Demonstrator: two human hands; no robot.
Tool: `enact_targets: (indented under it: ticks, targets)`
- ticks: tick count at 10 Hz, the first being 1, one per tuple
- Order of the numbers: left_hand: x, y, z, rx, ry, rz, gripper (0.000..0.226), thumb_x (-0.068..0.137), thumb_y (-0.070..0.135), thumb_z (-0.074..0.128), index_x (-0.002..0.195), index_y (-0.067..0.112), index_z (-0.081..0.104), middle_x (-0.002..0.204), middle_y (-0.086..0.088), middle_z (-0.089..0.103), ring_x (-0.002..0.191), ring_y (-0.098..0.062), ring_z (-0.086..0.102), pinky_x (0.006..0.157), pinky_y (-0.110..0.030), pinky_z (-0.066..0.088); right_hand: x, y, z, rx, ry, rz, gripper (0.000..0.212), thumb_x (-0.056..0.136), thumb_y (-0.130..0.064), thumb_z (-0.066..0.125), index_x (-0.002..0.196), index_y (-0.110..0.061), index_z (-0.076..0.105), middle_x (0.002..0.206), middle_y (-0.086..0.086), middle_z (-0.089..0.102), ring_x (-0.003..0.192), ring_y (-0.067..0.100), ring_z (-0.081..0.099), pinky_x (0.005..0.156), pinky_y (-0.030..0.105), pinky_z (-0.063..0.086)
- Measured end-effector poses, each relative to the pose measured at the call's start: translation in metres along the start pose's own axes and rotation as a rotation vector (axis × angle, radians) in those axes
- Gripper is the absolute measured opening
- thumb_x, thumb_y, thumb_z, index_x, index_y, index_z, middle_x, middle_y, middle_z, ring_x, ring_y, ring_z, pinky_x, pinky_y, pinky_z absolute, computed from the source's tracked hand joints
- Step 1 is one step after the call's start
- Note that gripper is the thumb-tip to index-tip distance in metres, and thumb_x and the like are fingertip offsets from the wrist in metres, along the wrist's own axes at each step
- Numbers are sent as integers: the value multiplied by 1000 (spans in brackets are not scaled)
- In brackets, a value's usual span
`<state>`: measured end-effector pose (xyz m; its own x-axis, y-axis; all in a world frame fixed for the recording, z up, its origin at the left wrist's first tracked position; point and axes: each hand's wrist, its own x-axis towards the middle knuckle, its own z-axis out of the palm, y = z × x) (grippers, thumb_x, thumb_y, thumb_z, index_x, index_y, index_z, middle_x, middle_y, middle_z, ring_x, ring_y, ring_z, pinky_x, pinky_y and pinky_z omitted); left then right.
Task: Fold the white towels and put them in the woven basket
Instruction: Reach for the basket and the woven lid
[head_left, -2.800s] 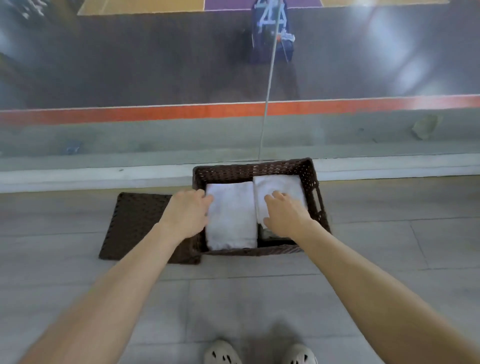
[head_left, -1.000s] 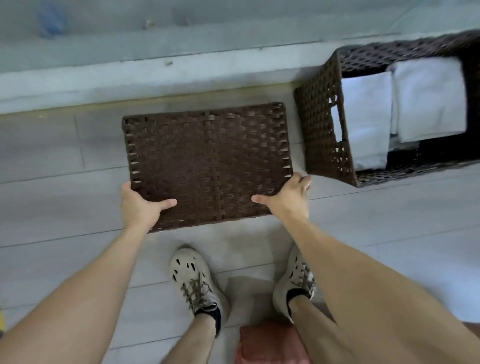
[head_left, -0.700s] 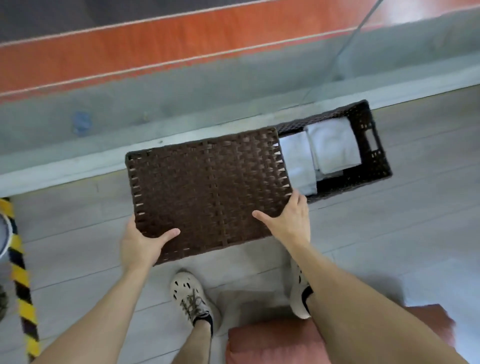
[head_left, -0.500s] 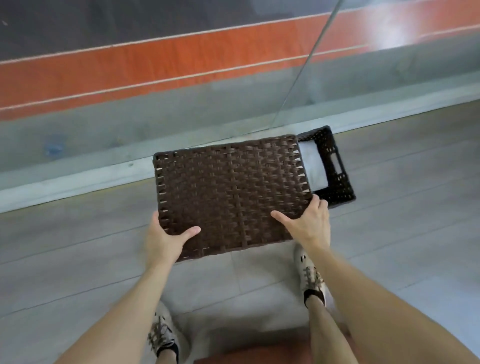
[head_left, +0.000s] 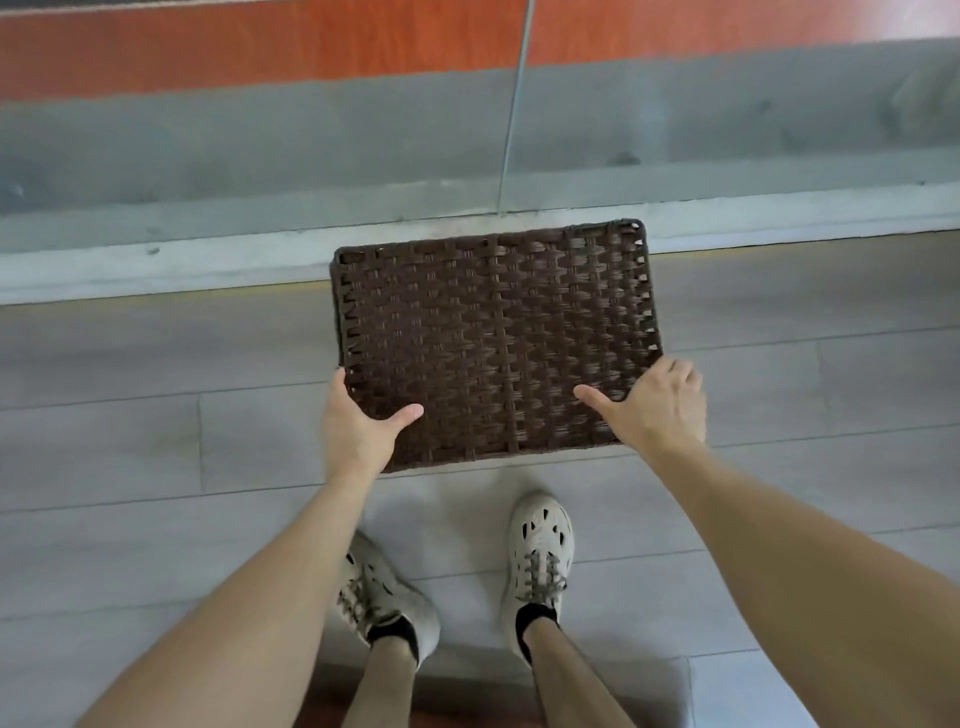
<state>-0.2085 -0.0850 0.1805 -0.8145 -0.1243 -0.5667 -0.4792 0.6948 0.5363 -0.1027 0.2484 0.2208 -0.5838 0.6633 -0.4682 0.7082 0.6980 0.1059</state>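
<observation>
a brown woven lid (head_left: 493, 332) lies level in front of the person, its far edge by the pale curb (head_left: 156, 260). the left hand (head_left: 358, 423) grips its near left corner, thumb on top. the right hand (head_left: 657, 408) grips the near right corner, thumb on top, fingers over the side edge. the basket and towels are hidden; i cannot tell whether they sit under the lid. pale shoes (head_left: 540, 551) stand on the grey floor (head_left: 104, 441).

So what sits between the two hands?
In the head view, the dark brown woven rectangular lid spans between left hand and right hand, each gripping a near corner.
</observation>
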Motion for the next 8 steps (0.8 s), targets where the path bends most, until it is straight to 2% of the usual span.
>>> enact_targets:
  ticks: [1,3,4,5,6,7,8]
  targets:
    - [10,-10,6,28,23,-1,125,57,58,102,158,24,37,148,3,63,136,-23,62,116,-49,50,3,0,12,-41,15,-53,127,71,-102,47,137,6,45,121,16,53,113,33,54,96,44,52]
    - [9,-19,5,46,36,-10,119,61,52,102,156,23,37,148,3,63,134,-22,62,115,-50,51,1,8,25,-3,48,-98,121,72,-100,50,132,4,45,118,15,51,110,33,53,93,46,53]
    - [0,-19,8,71,57,5,112,66,47,102,155,23,37,147,3,63,133,-22,63,113,-47,52,3,11,29,15,43,-104,123,73,-99,51,138,5,42,121,16,49,112,34,53,95,47,53]
    - [-1,-17,9,90,70,12,111,70,43,100,158,19,36,151,0,61,136,-24,60,114,-45,49,4,11,34,82,17,-97,131,75,-96,54,152,7,28,135,18,44,121,36,54,95,49,56]
    - [-3,-12,8,112,42,21,112,74,43,98,161,18,32,156,-2,55,142,-26,55,119,-46,46,3,12,38,139,-57,-84,139,79,-93,55,164,6,4,163,22,27,134,40,54,95,51,58]
    - [-9,-8,1,196,-18,28,105,84,39,91,165,18,26,161,-7,47,146,-31,50,120,-51,44,3,14,29,107,-101,-98,134,82,-89,57,166,-2,-1,170,22,17,134,43,56,96,54,58]
    - [-42,-3,-14,403,-86,51,96,94,34,82,166,16,21,163,-16,40,138,-41,55,111,-56,50,-3,24,9,45,-103,-165,116,86,-82,61,164,-9,15,165,21,27,130,44,57,95,55,58]
